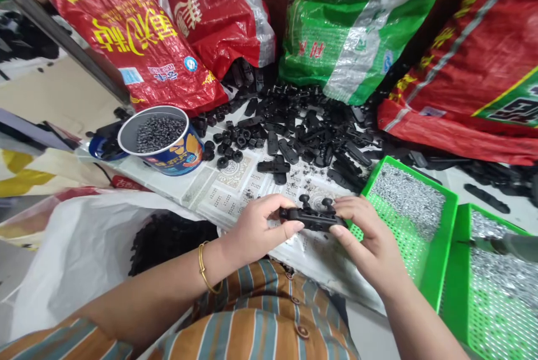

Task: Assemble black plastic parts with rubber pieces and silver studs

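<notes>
Between my two hands is a long black plastic part [313, 217] with two round knobs standing up from it. My left hand [267, 224] pinches its left end between thumb and fingers. On the other end, my right hand [365, 231] grips with the thumb in front and the fingers behind. The part is held level just above the table's near edge. Beyond it lie loose black plastic pieces [273, 167], some crossed over each other. Small black rings [241, 141] sit in a group to their left.
Green perforated baskets [451, 225] of small silvery metal pieces stand at the right, a screwdriver-like tool [504, 245] over one. A blue tub [185, 152] holds small dark bits. Red sacks [147, 40] and a green sack [336, 35] line the back. A white bag [84, 248] of black parts is at left.
</notes>
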The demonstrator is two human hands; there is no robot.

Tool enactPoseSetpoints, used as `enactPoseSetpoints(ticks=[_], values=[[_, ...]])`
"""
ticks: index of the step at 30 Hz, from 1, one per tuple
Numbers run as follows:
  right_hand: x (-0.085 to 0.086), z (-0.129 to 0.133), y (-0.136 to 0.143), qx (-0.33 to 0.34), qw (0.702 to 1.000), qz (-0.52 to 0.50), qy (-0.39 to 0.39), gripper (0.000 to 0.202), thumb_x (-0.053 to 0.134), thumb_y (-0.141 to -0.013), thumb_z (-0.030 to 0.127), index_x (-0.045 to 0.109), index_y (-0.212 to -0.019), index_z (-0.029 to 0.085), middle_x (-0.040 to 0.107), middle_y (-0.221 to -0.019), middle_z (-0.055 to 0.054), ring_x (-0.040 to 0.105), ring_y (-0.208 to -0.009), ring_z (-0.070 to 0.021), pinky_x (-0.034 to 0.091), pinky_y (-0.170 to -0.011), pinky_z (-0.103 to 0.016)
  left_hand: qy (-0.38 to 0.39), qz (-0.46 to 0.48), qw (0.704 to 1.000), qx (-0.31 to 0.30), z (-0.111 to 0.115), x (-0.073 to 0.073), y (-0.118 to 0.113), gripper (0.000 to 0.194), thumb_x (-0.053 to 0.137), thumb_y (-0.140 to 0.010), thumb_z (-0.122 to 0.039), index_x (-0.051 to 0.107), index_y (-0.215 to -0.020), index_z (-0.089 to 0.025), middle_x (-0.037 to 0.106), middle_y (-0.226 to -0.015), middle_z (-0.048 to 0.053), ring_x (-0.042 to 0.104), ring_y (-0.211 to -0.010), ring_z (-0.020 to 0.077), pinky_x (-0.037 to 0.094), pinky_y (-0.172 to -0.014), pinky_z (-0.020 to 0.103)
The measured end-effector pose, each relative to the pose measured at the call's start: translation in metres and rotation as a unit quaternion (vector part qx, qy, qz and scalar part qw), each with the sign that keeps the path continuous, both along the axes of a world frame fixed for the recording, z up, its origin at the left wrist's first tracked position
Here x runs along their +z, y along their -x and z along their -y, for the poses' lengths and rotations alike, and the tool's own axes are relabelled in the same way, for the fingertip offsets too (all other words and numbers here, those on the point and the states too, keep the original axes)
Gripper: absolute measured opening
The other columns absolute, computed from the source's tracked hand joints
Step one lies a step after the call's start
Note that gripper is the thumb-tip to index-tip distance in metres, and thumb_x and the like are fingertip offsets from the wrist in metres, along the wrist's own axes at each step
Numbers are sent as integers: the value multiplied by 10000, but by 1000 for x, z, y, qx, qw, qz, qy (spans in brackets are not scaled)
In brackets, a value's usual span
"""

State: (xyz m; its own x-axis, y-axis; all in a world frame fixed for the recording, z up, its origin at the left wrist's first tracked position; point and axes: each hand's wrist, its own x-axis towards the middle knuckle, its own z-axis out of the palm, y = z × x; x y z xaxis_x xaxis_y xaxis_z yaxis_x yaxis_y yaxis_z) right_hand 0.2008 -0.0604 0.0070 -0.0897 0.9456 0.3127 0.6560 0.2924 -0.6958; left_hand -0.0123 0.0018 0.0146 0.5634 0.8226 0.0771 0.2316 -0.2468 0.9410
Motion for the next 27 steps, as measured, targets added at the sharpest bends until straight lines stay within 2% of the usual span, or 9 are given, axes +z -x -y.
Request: enactPoseSetpoints(ticks=[4,8,11,14,19,22,25,27], values=[[0,0,2,-21,1000,20,8,91,575,-808,319,566,-853,241,627,-883,-23,556,-969,-236,288,-961,-474,-30,7,999,-16,0,-2,1,95,579,-788,-262,578,-780,-167,578,-757,10,524,-714,120,411,-671,249],[4,2,3,-18,1000,-7,-1,82,572,-809,298,561,-851,228,621,-857,-26,562,-925,-215,369,-889,-420,16,11,999,-27,-1,-3,1,95,565,-798,-261,567,-783,-167,552,-754,2,509,-685,106,405,-618,223],[6,5,4,-20,1000,-12,-13,84,583,-799,292,557,-844,227,623,-845,-25,561,-917,-216,356,-918,-442,37,14,998,-42,-1,-3,0,79,560,-795,-248,553,-805,-171,539,-785,4,505,-701,108,408,-626,222],[7,7,7,-19,1000,-13,8,84,564,-813,291,552,-871,230,624,-870,-33,552,-937,-221,354,-924,-449,54,15,998,-35,2,-6,-2,110,562,-795,-281,540,-791,-173,520,-780,4,488,-710,116,397,-639,233],[16,12,9,-7,999,-19,37,89,474,-852,292,517,-844,214,580,-817,-43,524,-848,-200,404,-827,-401,168,23,985,-32,10,-8,-4,176,564,-781,-347,509,-794,-180,470,-727,-11,461,-691,123,390,-635,242],[23,15,6,-3,999,-8,47,105,486,-846,309,513,-812,213,579,-818,-32,523,-841,-187,366,-889,-420,218,0,975,-46,9,-1,-7,205,584,-752,-302,488,-902,-201,508,-793,-11,498,-746,130,407,-673,243],[29,17,1,14,997,27,70,133,514,-833,344,529,-813,214,586,-824,-17,531,-857,-177,278,-982,-457,187,-51,975,-110,4,11,-14,329,604,-726,-269,491,-1033,-231,562,-901,1,533,-827,148,415,-732,252],[33,17,-1,27,995,44,80,150,526,-825,360,537,-808,212,595,-819,-8,535,-862,-171,243,-1011,-468,138,-108,969,-176,0,20,-22,235,585,-727,-261,562,-959,-226,575,-826,-11,528,-756,141,401,-676,238]])
